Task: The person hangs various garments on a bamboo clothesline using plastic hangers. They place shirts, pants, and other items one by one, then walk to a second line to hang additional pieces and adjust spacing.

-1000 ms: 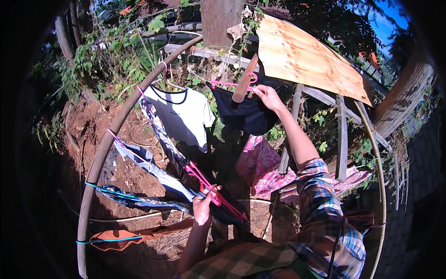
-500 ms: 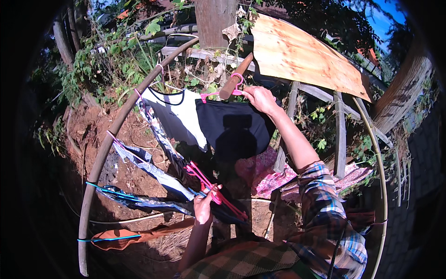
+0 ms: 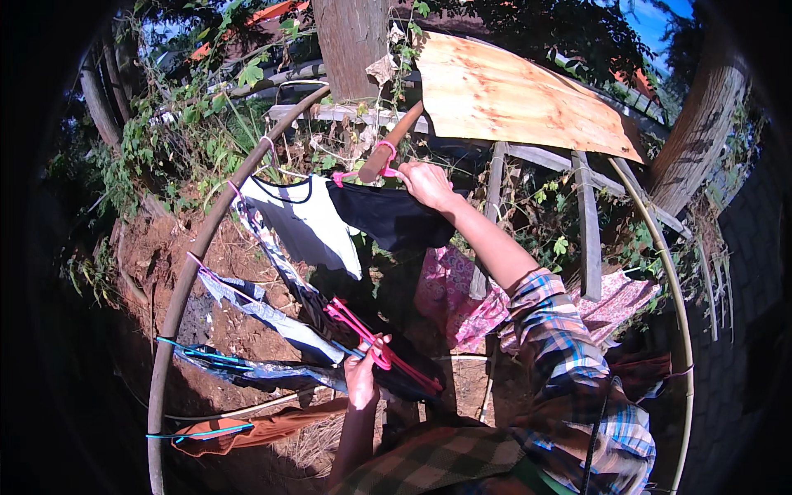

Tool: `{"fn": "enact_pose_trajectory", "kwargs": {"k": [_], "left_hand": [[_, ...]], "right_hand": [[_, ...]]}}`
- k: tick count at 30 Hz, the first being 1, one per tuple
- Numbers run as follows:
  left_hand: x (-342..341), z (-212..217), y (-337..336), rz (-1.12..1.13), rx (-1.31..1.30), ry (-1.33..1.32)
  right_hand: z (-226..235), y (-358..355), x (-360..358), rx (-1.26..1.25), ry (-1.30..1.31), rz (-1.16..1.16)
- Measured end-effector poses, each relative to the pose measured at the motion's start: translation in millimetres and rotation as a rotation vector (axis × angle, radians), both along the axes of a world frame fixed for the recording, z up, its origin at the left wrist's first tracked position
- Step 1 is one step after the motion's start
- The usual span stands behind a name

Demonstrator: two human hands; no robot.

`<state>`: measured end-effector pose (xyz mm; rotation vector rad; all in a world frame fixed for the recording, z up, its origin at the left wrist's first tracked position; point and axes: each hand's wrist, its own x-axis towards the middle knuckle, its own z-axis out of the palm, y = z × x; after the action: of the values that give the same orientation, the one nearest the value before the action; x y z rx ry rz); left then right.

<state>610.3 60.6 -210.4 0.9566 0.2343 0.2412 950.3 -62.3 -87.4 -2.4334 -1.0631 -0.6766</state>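
My right hand [image 3: 426,183] is raised to the curved drying pole [image 3: 206,239] and grips the end of a pink hanger [image 3: 386,155] carrying a black garment [image 3: 388,216]. The hanger's hook sits over a brown wooden pole [image 3: 394,140]. A white top [image 3: 305,223] hangs just to the left on its own hanger. Lower down, my left hand [image 3: 363,375] holds a bundle of pink hangers [image 3: 371,338] with dark cloth beneath them. My right sleeve is a plaid shirt.
Several more garments hang along the curved pole, including patterned cloths [image 3: 256,309] and an orange piece [image 3: 247,429] on a blue hanger. A plywood sheet [image 3: 520,103] leans on a wooden fence. A pink floral cloth [image 3: 462,301] lies behind; a tree trunk [image 3: 351,41] stands at the back.
My right hand has moved left along the pole with the black garment, bringing its hanger over the brown pole. The left hand stays in place with the pink hangers.
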Motion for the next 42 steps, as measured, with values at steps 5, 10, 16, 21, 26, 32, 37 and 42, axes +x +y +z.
{"fn": "enact_pose_trajectory", "kwargs": {"k": [5,10,16,21,26,32,37,42], "left_hand": [[-9,1,0,0.039,0.023,0.004],[-13,0,-1,0.036,0.072,0.045],[-17,-2,1,0.012,0.063,0.021],[-21,-4,4,-0.013,0.045,0.012],[-26,-8,6,0.005,0.026,0.025],[-24,-11,1,0.019,0.039,0.065],[-29,-2,-7,-0.007,0.082,0.194],[-32,2,-14,0.071,0.052,0.178]], "right_hand": [[-18,10,-13,0.175,0.053,-0.154],[-26,11,-19,0.277,0.209,-0.193],[-19,-12,-27,0.214,0.312,-0.140],[-16,-63,-44,0.607,-0.151,-0.125],[-76,-159,-64,1.000,-0.157,-0.691],[-185,-187,-92,0.449,0.797,-0.801],[-152,-168,-119,0.698,0.215,-0.737],[-46,-139,-155,0.814,-0.119,-0.413]]}}
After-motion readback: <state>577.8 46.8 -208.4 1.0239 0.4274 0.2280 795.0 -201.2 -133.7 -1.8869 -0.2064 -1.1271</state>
